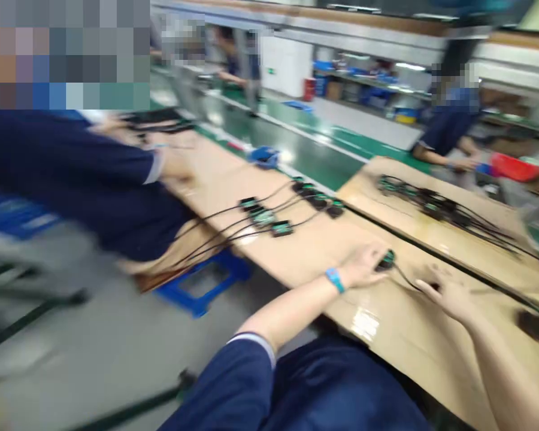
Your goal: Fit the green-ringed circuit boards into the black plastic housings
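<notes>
My left hand [363,263], with a blue band at its wrist, is closed around a small black device with a green face [387,258] just above the tan worktop. A thin black cable [406,278] runs from this device to my right hand [447,293]. The fingers of my right hand are curled around the cable's other end, where a small dark piece partly shows; motion blurs the detail. Left of my hands, similar black-and-green pieces [263,216] with cables lie on the worktop, and another group of them [317,197] lies farther back.
More cabled pieces [435,203] lie on the board across a dark gap. At right sits a dark round piece [532,324]. A co-worker's sleeve [72,173] and hand reach over the worktop at left. A blue stool [202,287] stands below. Another person [451,123] works at back right.
</notes>
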Motion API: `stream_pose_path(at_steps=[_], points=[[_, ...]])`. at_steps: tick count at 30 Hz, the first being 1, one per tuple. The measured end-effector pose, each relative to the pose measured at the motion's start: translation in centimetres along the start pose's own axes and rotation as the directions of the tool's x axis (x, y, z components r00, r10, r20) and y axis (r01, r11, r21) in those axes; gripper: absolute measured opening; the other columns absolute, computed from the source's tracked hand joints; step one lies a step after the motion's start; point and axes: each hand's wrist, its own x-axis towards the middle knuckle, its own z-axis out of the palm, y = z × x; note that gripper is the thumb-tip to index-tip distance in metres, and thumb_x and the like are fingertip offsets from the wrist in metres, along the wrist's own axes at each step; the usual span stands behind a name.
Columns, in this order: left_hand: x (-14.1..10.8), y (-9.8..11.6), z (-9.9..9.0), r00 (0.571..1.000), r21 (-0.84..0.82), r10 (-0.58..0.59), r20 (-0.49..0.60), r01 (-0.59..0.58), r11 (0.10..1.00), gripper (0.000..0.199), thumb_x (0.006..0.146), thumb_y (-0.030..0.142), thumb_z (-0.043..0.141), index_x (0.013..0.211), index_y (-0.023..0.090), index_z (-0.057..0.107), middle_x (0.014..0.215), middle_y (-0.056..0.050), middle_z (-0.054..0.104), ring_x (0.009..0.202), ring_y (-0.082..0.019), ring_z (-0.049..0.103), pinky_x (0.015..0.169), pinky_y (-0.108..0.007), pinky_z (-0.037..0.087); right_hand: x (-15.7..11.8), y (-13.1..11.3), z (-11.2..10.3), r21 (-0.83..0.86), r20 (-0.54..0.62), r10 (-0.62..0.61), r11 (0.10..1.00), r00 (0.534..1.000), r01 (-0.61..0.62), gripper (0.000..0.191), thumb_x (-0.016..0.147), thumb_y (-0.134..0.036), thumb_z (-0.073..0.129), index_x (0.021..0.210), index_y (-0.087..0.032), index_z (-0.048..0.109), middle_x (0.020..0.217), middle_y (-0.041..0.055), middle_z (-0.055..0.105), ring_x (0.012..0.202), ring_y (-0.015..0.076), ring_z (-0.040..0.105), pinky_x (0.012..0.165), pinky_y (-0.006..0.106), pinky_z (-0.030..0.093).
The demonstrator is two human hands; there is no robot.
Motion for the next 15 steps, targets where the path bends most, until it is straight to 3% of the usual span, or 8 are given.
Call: stream_pose_path(at_steps=[2, 4, 7, 10, 12, 15], points=[[1.0, -0.6, 1.1, 0.998, 0.05, -0.065, 0.025, 0.064, 0.997, 0.064, 0.09, 0.048, 0.065, 0.142, 0.017, 0.046, 0.134, -0.018, 0.058, 0.124, -0.032, 0.056, 0.107, -0.051, 0.046, -2.9, 1.3, -0.1, 0.05, 0.117, 0.037, 0.998, 0.992, -0.044, 0.072, 0.089, -0.063, 0.055, 0.144, -0.017, 0.053, 0.149, 0.021, 0.049, 0.139, 0.038, 0.043, 0.109, 0.054, 0.039], [1.9, -1.3, 2.2, 0.993, 0.106, -0.099, 0.07, 0.091, 0.99, 0.049, 0.094, 0.047, 0.059, 0.133, 0.017, 0.052, 0.127, -0.016, 0.062, 0.118, -0.031, 0.057, 0.104, -0.049, 0.047, -6.0, 1.2, 0.0, 0.103, 0.103, 0.051, 0.993, 0.993, -0.062, 0.079, 0.084, -0.058, 0.066, 0.147, -0.014, 0.048, 0.147, 0.0223, 0.05, 0.135, 0.0386, 0.044, 0.111, 0.054, 0.037], [3.0, -2.5, 3.2, 0.984, 0.172, -0.126, 0.125, 0.103, 0.98, 0.046, 0.094, 0.05, 0.056, 0.127, 0.017, 0.055, 0.118, -0.016, 0.064, 0.11, -0.031, 0.059, 0.097, -0.049, 0.051, -11.3, -1.3, 0.0, 0.221, 0.089, 0.11, 0.967, 0.99, -0.127, 0.061, 0.087, -0.035, 0.064, 0.142, -0.009, 0.052, 0.13, 0.0218, 0.06, 0.12, 0.0335, 0.053, 0.107, 0.048, 0.041], [5.1, -3.1, 4.8, 0.971, 0.125, -0.043, 0.237, 0.013, 0.992, 0.05, 0.093, 0.05, 0.056, 0.131, 0.017, 0.051, 0.12, -0.015, 0.063, 0.112, -0.033, 0.058, 0.099, -0.052, 0.051, -15.8, -4.4, -0.4, 0.392, 0.12, 0.143, 0.902, 0.982, -0.179, 0.063, 0.083, -0.027, 0.064, 0.142, -0.006, 0.051, 0.126, 0.0203, 0.061, 0.117, 0.0314, 0.054, 0.105, 0.042, 0.044], [7.5, -2.5, 7.1, 0.944, 0.028, 0.052, 0.326, -0.064, 0.998, 0.049, 0.094, 0.046, 0.054, 0.134, 0.018, 0.05, 0.126, -0.015, 0.062, 0.118, -0.033, 0.058, 0.103, -0.054, 0.049, -17.7, -5.0, -0.7, 0.493, 0.129, 0.189, 0.839, 0.973, -0.228, 0.068, 0.082, -0.03, 0.066, 0.144, -0.007, 0.049, 0.128, 0.0184, 0.061, 0.118, 0.0305, 0.054, 0.107, 0.04, 0.044], [11.7, 0.6, 12.5, 0.887, -0.144, 0.191, 0.421, -0.143, 0.979, 0.047, 0.096, 0.041, 0.052, 0.138, 0.02, 0.047, 0.137, -0.015, 0.058, 0.129, -0.032, 0.055, 0.112, -0.054, 0.044, -19.8, -2.5, -0.6, 0.508, 0.142, 0.373, 0.768, 0.917, -0.391, 0.067, 0.081, -0.027, 0.067, 0.144, -0.01, 0.051, 0.129, 0.0176, 0.062, 0.119, 0.0303, 0.055, 0.108, 0.041, 0.044]])
